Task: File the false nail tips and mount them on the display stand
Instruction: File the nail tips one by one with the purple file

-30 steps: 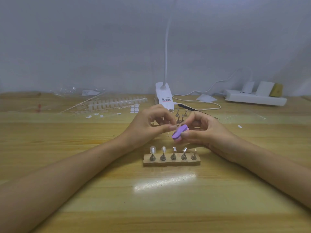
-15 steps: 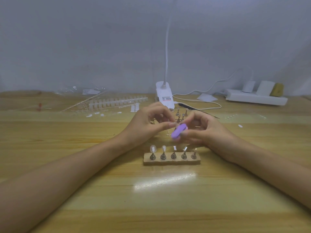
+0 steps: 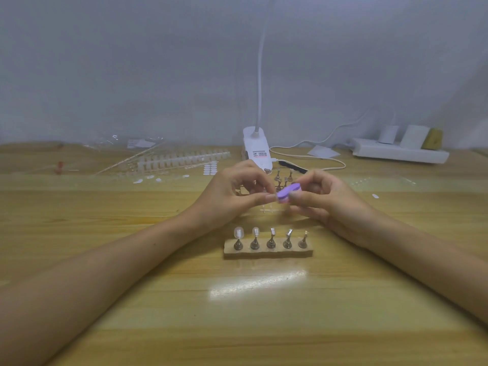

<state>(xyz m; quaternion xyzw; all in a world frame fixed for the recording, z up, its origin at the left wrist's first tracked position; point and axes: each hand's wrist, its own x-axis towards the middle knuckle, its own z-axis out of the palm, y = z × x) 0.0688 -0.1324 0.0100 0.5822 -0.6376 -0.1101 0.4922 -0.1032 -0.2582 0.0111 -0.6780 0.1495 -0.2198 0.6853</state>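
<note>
Lamp (image 3: 257, 151): white, clamp base far centre, neck rising.
Power strip (image 3: 396, 154): white, far right, plugs inserted.
Cable (image 3: 343, 164): white, looping between them.
Table (image 3: 264, 326): light wood.

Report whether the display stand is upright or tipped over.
Upright: the display stand sits flat on the table, its five pegs pointing up.

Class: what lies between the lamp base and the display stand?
Head view: the left hand, the right hand gripping a purple nail file, and spare metal holders.
</note>
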